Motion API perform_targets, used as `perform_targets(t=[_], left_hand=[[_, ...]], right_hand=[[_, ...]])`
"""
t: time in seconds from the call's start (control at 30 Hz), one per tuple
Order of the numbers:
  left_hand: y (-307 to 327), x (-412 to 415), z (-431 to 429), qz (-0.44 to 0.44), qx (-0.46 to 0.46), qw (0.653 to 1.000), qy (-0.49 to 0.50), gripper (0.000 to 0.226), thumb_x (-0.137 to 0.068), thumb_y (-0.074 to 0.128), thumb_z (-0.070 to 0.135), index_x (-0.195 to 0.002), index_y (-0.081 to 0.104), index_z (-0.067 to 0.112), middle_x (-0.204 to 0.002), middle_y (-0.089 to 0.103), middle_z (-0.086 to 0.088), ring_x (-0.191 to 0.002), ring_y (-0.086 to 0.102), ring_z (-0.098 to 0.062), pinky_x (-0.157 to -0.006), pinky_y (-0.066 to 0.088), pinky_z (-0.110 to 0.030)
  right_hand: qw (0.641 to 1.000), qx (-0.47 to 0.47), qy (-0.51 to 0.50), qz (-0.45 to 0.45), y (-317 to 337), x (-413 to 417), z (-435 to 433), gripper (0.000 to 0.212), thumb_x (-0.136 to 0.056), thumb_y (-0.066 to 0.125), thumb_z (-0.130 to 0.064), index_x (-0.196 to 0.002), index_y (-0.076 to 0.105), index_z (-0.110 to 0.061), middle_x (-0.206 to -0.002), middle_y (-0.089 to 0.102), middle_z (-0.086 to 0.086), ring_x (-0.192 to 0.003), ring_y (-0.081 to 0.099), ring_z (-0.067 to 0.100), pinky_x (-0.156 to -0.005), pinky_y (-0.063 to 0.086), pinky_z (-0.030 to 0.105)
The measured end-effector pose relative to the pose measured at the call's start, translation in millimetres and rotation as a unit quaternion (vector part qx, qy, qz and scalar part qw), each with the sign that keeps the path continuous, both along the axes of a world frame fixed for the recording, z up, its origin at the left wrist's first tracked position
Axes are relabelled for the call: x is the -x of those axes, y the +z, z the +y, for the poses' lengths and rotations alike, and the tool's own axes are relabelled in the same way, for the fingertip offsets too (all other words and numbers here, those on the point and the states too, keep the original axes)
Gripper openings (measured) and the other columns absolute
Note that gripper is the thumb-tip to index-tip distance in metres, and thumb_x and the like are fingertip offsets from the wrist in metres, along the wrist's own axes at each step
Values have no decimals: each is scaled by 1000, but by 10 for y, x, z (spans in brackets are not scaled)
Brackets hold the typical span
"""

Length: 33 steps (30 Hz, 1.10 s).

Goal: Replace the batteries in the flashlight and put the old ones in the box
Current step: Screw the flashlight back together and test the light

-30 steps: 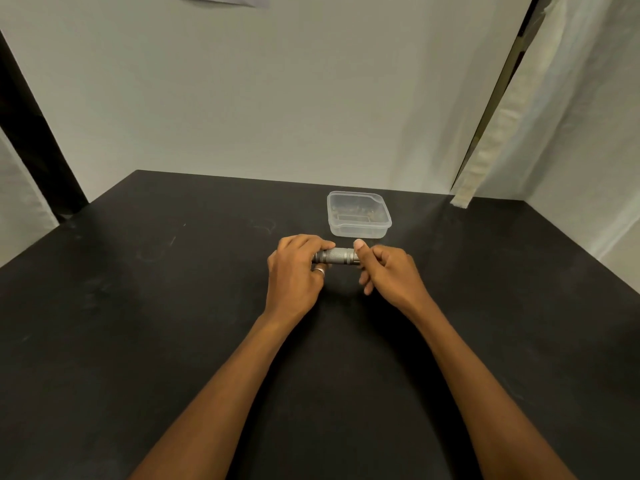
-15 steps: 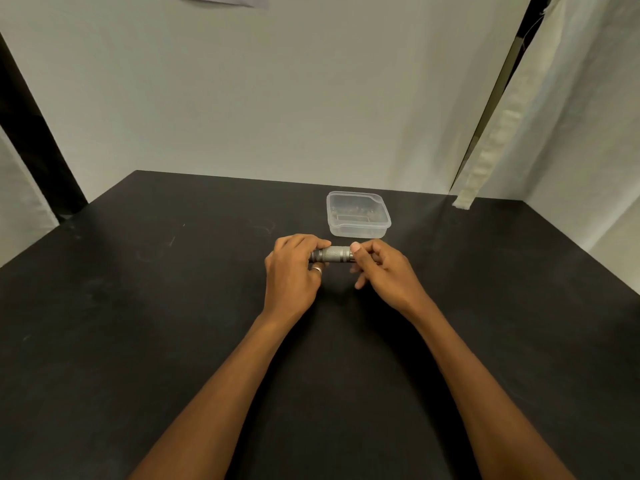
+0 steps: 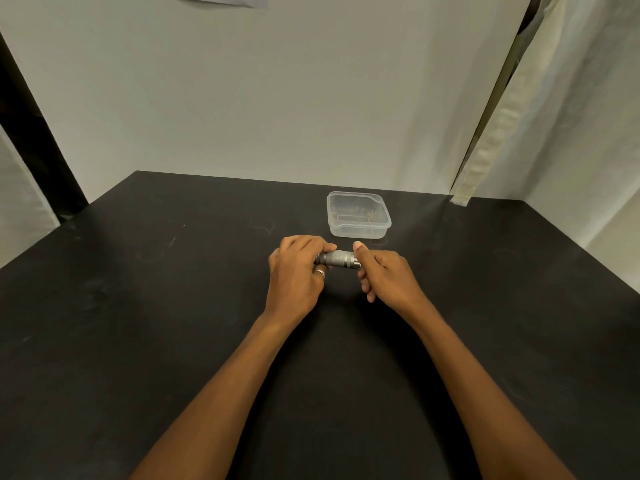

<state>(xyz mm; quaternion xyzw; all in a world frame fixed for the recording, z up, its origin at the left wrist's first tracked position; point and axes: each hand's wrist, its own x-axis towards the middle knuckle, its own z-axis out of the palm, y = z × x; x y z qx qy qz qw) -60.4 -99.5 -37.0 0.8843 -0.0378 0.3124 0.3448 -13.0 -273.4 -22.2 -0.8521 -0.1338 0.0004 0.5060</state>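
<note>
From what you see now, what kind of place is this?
Likely a makeshift recording booth: a black table, a plain white backdrop and hanging white curtain closing it in, with a flashlight and a clear plastic box as props.

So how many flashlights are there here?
1. The flashlight is held between the left hand and the right hand, just in front of the plastic box. What lies inside the box is too blurred to tell.

This is looking like a makeshift booth: a white board (image 3: 277, 98) and hanging sheets (image 3: 581, 126) are walling in a black table (image 3: 138, 306).
</note>
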Motion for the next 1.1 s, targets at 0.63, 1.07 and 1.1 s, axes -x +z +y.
perform_targets(t=[0.63,1.07,1.1], left_hand=[[-75,-97,9,-2,48,998,44,72,-81,79,0,-145,48,13,-153,39,-8,-138,37,-26,-106,41,-35],[80,-187,131,167,607,763,-148,24,-102,61,34,-109,70,12,-96,79,-9,-87,76,-18,-65,60,-28],[81,-185,159,165,617,756,-147,21,-101,63,30,-110,70,12,-100,79,-11,-90,77,-19,-66,61,-29]], right_hand=[[978,-183,86,-42,-27,32,84,22,-98,70,-17,-119,74,-11,-82,78,11,-69,76,25,-57,55,26],[960,-46,86,-262,-116,172,241,52,-84,86,-19,-133,69,-18,-100,78,1,-87,74,8,-81,61,25],[963,-40,95,-250,-118,166,245,54,-85,85,-20,-135,68,-18,-103,77,1,-91,74,7,-84,60,24]])
